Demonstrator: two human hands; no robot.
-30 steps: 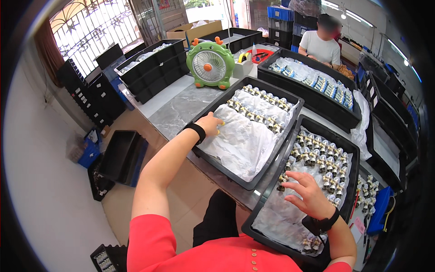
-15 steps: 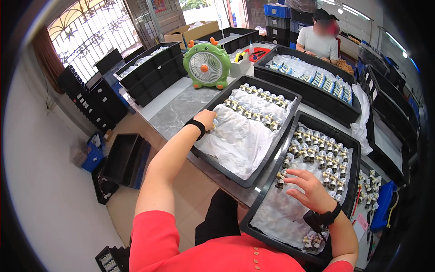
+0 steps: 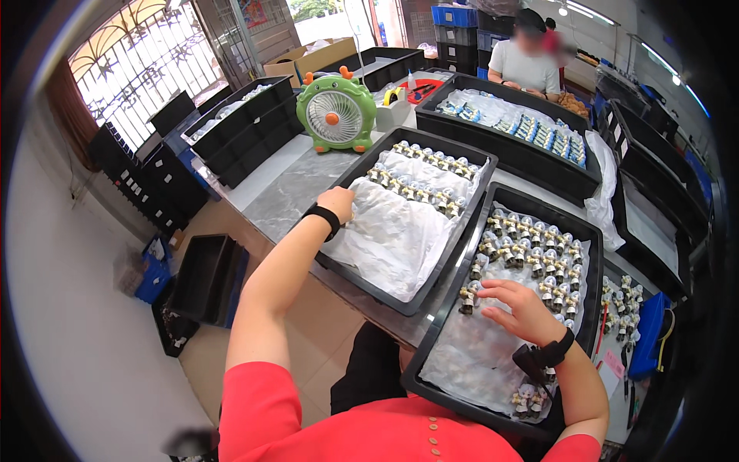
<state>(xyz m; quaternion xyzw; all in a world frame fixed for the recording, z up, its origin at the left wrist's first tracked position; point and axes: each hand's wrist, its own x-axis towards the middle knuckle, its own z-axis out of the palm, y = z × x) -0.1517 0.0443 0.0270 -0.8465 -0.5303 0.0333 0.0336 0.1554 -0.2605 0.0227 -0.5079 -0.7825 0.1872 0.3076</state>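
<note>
Nearest thing: two little figurines (image 3: 530, 400) tucked below the right wrist, in the near corner of the right-hand black tray (image 3: 462, 408). The right hand (image 3: 523, 309) hangs over that tray, thumb and fingers apart, nothing visibly gripped. Just left of its fingertips is a single small figurine (image 3: 468, 297), pale head, dark base; touching or only close, can't tell. More of them (image 3: 531, 245) stand packed beyond that hand.

They look light and hard, plastic I'd guess, maybe a bit slick, with small parts that could snap or scuff. I'd pinch round the middle of the body, not the head. Packed neighbours leave little finger room, and the crinkly liner (image 3: 485, 358) probably lets them wobble. The dark wrist strap (image 3: 554, 351) could snag some too.

The left hand (image 3: 337, 204) is well apart from the right, curled at the left edge of the other black tray (image 3: 362, 286); its fingers are hidden, so no idea if it's holding anything. Figurine rows (image 3: 431, 198) stand to its right across white sheeting (image 3: 392, 239).

Right of the right hand: loose figurines (image 3: 620, 300) and a blue bin (image 3: 649, 339). Past the left hand: a green fan (image 3: 336, 114), then a tape dispenser (image 3: 392, 109). Farthest out, a co-worker (image 3: 523, 69) sits behind a deep crate (image 3: 493, 143).
</note>
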